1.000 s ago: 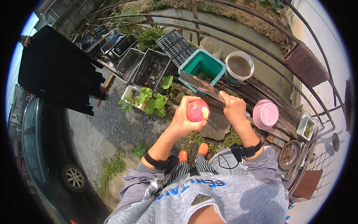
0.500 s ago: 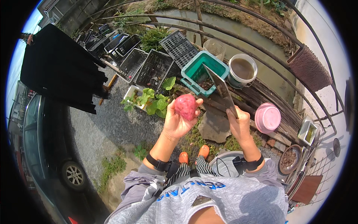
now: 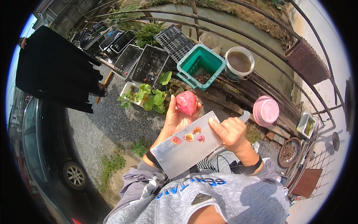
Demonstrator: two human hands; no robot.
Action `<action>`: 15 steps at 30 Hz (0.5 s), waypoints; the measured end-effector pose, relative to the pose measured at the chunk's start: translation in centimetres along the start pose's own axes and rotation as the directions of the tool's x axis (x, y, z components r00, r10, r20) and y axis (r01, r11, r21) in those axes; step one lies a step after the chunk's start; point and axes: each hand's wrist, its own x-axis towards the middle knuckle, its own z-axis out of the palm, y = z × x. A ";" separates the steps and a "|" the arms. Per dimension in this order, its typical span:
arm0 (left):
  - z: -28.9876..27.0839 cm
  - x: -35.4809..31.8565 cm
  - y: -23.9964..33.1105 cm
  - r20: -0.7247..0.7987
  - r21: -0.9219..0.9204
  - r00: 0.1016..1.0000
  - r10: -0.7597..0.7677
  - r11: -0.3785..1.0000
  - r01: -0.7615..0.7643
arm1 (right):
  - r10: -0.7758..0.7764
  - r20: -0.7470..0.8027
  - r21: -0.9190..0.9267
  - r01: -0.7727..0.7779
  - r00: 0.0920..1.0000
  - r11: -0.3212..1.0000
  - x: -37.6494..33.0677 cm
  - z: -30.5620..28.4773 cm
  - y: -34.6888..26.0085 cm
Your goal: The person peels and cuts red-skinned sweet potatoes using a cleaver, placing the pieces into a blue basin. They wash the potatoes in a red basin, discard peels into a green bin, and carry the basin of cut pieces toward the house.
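Observation:
My left hand [image 3: 173, 121] is closed round a pinkish-red sweet potato [image 3: 186, 103], its thumb along one side and fingertips on the other. In my right hand [image 3: 235, 136] is a cleaver [image 3: 177, 157], its broad blade turned flat and slanting toward my chest. My right thumb presses on the blade near the handle. Several small peel pieces [image 3: 188, 137], reddish, brown and pale yellow, stick to the blade's face. The blade covers part of my left forearm and lies just below the sweet potato; whether they touch, I cannot tell.
Ahead stand a green basket [image 3: 179, 69], a bucket of murky water [image 3: 238, 71] and black crates [image 3: 128, 59]. A pink tub [image 3: 266, 111] sits to the right on wooden planks. Leafy plants [image 3: 149, 98] grow ahead-left. A dark car [image 3: 48, 149] is at the left.
The cleaver has swung from edge-on, pointing away over the green basket, to flat and pointing back toward me. Peel pieces now show on its blade. The sweet potato stays in my left hand.

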 end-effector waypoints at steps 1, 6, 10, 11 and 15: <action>0.0 0.1 0.1 0.070 -0.046 0.997 -0.045 0.998 0.048 | -0.039 0.031 -0.008 0.039 0.999 0.999 0.1 0.0 -0.1; 0.2 0.0 -0.8 -0.054 0.129 0.998 -0.013 0.991 0.020 | -0.017 0.004 0.005 0.017 1.000 1.000 0.3 0.8 -0.4; 0.6 -0.4 -1.7 -0.113 0.285 0.994 0.008 0.958 0.025 | 0.030 -0.040 -0.022 -0.031 0.999 0.999 0.5 1.6 -0.3; 0.7 -0.5 -1.7 -0.114 0.279 0.993 -0.037 0.958 0.068 | 0.042 -0.049 -0.012 -0.042 0.998 0.999 0.6 1.7 -0.3; 0.2 -0.3 -1.6 -0.147 0.357 0.988 0.045 0.934 0.010 | 0.060 -0.039 -0.001 -0.060 0.997 0.998 0.9 1.8 0.2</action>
